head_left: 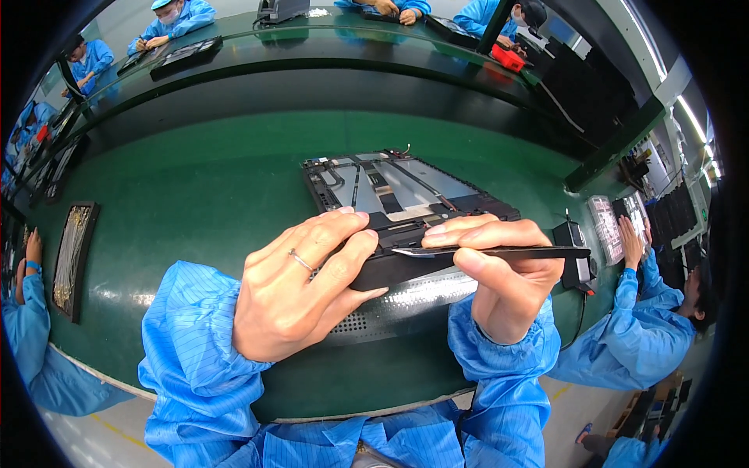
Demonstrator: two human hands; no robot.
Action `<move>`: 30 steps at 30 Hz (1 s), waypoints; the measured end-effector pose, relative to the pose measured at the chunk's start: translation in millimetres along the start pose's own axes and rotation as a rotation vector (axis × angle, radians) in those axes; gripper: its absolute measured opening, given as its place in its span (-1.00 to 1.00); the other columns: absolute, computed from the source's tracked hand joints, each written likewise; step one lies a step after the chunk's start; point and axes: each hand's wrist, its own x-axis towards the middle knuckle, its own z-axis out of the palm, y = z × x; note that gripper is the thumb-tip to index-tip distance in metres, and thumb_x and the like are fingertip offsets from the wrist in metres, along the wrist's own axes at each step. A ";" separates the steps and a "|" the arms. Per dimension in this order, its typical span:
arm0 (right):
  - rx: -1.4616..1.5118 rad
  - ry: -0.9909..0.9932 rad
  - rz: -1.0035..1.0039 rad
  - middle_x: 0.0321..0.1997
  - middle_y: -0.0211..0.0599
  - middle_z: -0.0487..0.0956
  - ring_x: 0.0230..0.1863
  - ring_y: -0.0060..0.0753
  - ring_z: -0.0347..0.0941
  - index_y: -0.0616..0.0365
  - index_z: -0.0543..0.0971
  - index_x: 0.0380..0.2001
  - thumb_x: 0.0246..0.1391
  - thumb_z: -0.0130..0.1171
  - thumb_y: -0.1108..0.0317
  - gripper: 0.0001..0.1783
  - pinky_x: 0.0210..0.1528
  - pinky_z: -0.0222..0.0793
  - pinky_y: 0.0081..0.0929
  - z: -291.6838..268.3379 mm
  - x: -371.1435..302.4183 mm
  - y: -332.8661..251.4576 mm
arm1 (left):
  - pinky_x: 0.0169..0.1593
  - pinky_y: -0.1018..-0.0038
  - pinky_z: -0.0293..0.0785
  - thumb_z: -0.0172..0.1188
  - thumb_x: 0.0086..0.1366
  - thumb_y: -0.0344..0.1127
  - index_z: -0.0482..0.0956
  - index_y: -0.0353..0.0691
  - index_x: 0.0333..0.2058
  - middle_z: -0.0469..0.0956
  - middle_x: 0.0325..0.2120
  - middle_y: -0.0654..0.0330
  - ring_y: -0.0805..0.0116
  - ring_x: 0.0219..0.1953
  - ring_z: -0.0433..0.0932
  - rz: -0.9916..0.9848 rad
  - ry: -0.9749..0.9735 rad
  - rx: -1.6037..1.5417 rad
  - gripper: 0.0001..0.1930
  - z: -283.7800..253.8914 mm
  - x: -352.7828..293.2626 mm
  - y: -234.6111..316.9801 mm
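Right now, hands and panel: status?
Left hand gripping near edge of panel. Right hand holding slim black tool over that edge. Hands and tool partly hiding panel.

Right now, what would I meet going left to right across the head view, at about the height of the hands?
A co-worker's hand, a black tray of thin cables, the left hand, the right hand, a pale patterned panel, another co-worker's hand.

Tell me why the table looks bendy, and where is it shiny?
Head view: the fisheye lens bends the green table and blackens the picture's corners; head view: bright glare streaks the silvery surface between the left hand and right hand.
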 end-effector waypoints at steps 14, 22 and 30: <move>-0.038 -0.010 -0.017 -0.42 -0.05 0.49 -0.30 -0.24 0.43 0.39 0.45 -0.49 -0.24 0.06 0.67 -0.87 -0.21 0.35 -0.42 -0.7 -0.1 2.1 | -0.26 0.35 0.42 0.28 -0.35 -0.41 0.42 -0.41 -0.37 0.41 -0.38 -0.03 0.09 -0.32 0.45 0.002 0.004 -0.001 -0.55 1.3 -0.2 -0.8; -0.048 -0.021 -0.036 -0.41 -0.06 0.49 -0.29 -0.25 0.42 0.38 0.45 -0.48 -0.24 0.06 0.68 -0.86 -0.21 0.34 -0.43 -1.4 -0.9 2.4 | -0.28 0.33 0.45 0.26 -0.32 -0.41 0.43 -0.32 -0.36 0.42 -0.41 -0.04 0.10 -0.36 0.47 0.090 0.057 0.001 -0.59 6.2 -2.3 -5.5; -0.063 -0.054 -0.044 -0.41 -0.06 0.49 -0.29 -0.23 0.42 0.37 0.45 -0.47 -0.24 0.07 0.67 -0.85 -0.21 0.34 -0.41 -4.8 2.3 4.1 | -0.34 0.33 0.48 0.22 -0.23 -0.44 0.48 -0.25 -0.41 0.43 -0.45 -0.08 0.09 -0.42 0.49 0.277 0.119 0.119 -0.72 12.2 -0.4 -14.1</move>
